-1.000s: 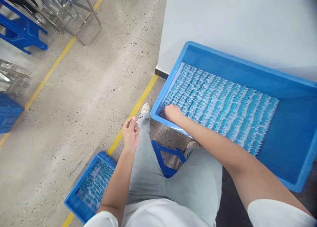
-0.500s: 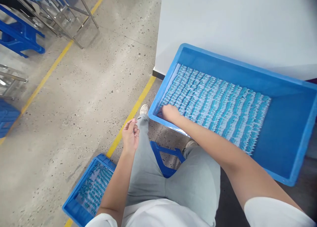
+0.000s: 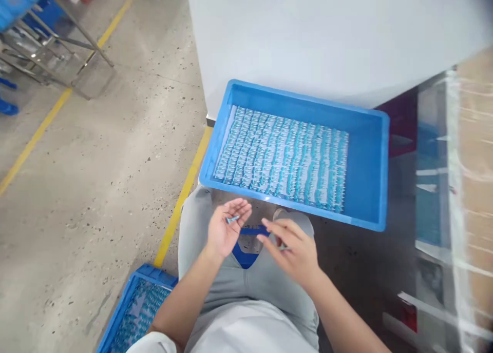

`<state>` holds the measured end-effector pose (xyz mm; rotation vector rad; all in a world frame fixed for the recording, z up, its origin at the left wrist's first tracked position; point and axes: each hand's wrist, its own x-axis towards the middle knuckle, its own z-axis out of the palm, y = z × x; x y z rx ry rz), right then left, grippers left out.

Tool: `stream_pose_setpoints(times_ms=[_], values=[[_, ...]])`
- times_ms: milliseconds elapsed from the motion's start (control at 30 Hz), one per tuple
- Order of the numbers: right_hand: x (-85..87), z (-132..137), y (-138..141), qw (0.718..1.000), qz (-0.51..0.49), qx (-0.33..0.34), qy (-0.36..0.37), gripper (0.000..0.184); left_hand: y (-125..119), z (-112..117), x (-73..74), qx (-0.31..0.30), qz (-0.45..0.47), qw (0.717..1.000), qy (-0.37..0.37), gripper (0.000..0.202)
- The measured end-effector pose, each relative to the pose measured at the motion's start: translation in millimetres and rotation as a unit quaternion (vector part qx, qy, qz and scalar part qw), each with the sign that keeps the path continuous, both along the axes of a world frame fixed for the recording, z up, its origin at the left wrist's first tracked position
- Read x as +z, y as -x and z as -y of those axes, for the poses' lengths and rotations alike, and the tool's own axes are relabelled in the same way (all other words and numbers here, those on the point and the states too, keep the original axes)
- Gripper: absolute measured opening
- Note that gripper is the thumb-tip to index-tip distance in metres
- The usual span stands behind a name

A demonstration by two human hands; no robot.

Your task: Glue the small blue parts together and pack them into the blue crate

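A big blue tray (image 3: 370, 168) in front of my knees is lined with rows of several small blue parts (image 3: 283, 158). My left hand (image 3: 225, 230) is held palm up over my lap, fingers loosely curled, with one small blue part (image 3: 232, 219) lying in it. My right hand (image 3: 295, 250) is close beside it, fingers bent, pinching a thin small piece I cannot make out. Both hands are just short of the tray's near rim.
A second blue tray (image 3: 133, 312) with the same small parts lies on the floor at my lower left. A white wall or cabinet (image 3: 316, 35) rises behind the big tray. A metal frame (image 3: 57, 45) stands at the upper left, shelving (image 3: 442, 189) at the right.
My right hand has come out of the big tray back over my lap. My left hand has turned palm up with a part in it. The view has swung to the right.
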<state>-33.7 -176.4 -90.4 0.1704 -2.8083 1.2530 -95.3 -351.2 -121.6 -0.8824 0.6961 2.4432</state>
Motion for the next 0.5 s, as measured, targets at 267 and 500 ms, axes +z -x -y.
stream_pose_setpoints(times_ms=[267,500], values=[[17.2,-33.5,-89.7,0.993,0.053,-0.062,-0.085,0.023,-65.4,-108.2,29.9,-0.319,-0.052,0.943,-0.079,0.037],[61.0,-70.8,-180.0,0.966,0.074,-0.206,-0.138,0.019,-132.3,-176.1,58.0,-0.5,-0.064,0.857,-0.106,0.034]])
